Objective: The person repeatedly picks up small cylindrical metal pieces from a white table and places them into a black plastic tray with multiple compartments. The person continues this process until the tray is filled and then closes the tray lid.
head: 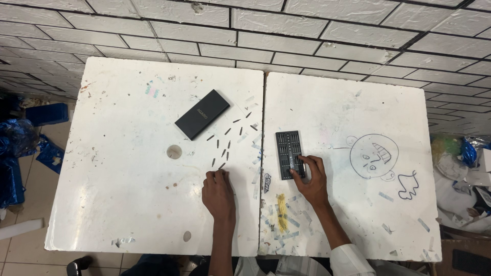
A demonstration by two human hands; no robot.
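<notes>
The bit tray (pixel 289 153), a black rectangular holder with rows of slots, lies flat on the white counter (pixel 128 204), just right of the counter's centre seam. The right hand (pixel 312 181) rests on the tray's lower right edge, fingers (pixel 302 162) curled against it. Left of the tray, loose dark bits (pixel 225 145) are scattered on the counter. The left hand (pixel 218 194) lies below them, fingertips pinched together at the nearest bit. Further left of the tray lies a closed black case (pixel 202 114).
</notes>
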